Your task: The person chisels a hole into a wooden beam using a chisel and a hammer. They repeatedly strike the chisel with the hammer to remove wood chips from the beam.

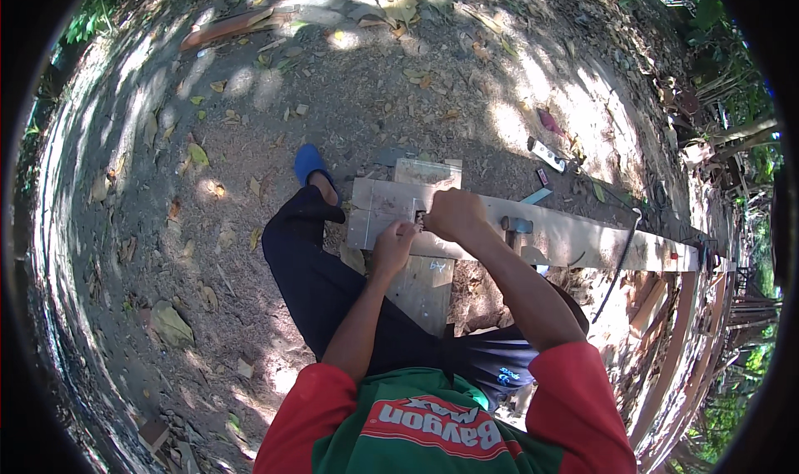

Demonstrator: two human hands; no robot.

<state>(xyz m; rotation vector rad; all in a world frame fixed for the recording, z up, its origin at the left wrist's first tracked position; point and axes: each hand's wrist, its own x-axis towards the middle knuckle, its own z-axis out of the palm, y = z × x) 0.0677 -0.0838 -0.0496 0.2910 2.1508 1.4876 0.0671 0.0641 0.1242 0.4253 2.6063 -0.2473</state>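
A long wooden board lies across in front of me, with pencil-like lines and a small dark notch near its left end. My right hand is closed in a fist just right of the notch; what it grips, if anything, is hidden by the fingers. At the notch's lower left edge, my left hand has its fingertips pressed together, and I cannot make out what is between them. A hammer with a blue-grey head rests on the board, right of my right hand.
Beneath the long board a shorter plank runs crosswise between my legs. A blue shoe is on my left foot. Beyond the board lie a white tool-like bar and a small red item. A dark thin rod crosses the board at right.
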